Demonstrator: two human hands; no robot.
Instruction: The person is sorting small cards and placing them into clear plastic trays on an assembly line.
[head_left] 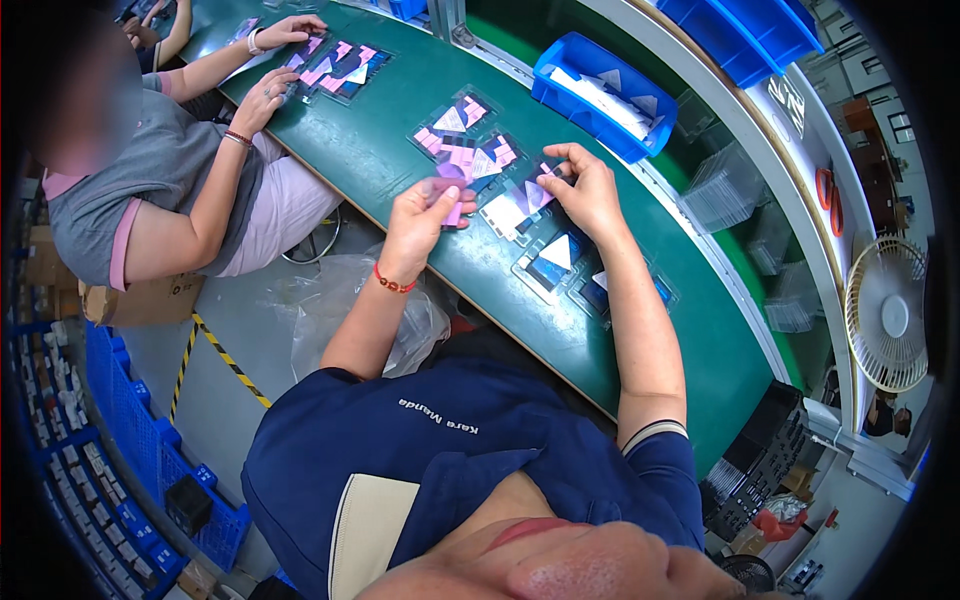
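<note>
My left hand (pixel 422 218), with a red bracelet at the wrist, pinches a small pink-and-purple film piece (pixel 453 212) between thumb and fingers. Opposite it, my right hand (pixel 590 190) has its thumb and fingers closed at the edge of a purple-tinted film (pixel 534 194) with a dark corner. A white panel (pixel 503 213) lies just below that film. Between my hands and farther off are clear trays with pink pieces (pixel 474 110) and white triangular labels (pixel 450 120). Nearer me, another clear tray (pixel 545 272) holds a dark blue panel, partly behind my right forearm.
A blue bin (pixel 606 95) with white papers stands at the table's far edge. On the left a co-worker's hands (pixel 268 98) rest by similar trays (pixel 342 70). Stacked clear trays (pixel 722 190), a fan (pixel 893 314) and a black rack (pixel 755 465) are on the right.
</note>
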